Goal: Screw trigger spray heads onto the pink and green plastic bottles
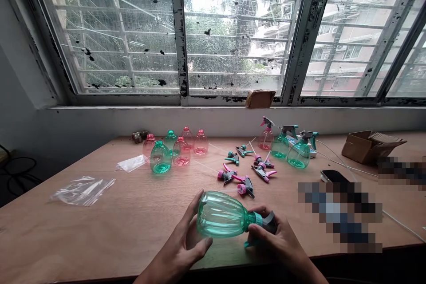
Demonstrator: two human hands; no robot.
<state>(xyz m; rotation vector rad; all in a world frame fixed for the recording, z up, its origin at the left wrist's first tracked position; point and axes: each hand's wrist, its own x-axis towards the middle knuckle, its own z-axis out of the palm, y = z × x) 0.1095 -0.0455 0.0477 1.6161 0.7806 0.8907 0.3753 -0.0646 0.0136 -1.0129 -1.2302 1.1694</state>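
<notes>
A green clear spray bottle (221,215) lies sideways in the air above the table's front edge, its base to the left. My left hand (181,237) curves around the base, index finger at the upper edge and thumb just below. My right hand (274,235) is closed around the dark grey and teal spray head (269,222) at the bottle's neck. The teal trigger (251,243) shows below the right hand. Beyond the bottle lie several loose spray heads with pink or teal parts, including a pink-collared spray head (246,187).
Headless bottles, including a green bottle (160,159) and a pink bottle (181,153), stand at back left. Bottles with heads, including a green one (298,156), stand back right. Also present: plastic bag (84,191), cardboard box (361,148), phone (334,176), white cable (353,167).
</notes>
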